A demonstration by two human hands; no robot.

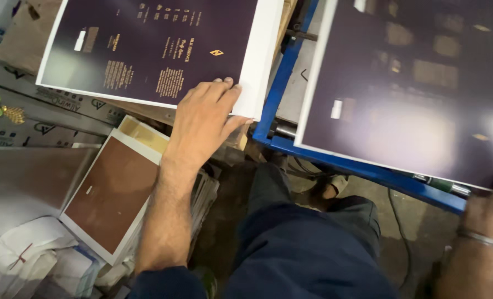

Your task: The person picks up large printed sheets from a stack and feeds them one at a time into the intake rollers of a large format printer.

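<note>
On two dark printed sheets: left hand (pixel 205 119) flat, open on left sheet (pixel 146 44); right hand (pixel 487 213) pinching right sheet (pixel 407 83) corner.

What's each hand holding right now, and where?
Left hand rests on the left sheet's bottom right corner. Right hand grips the blurred right sheet at its bottom right corner.

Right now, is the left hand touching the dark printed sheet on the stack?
Touching. The head view shows the left hand lying flat on the dark printed sheet, fingertips on its white margin.
</note>
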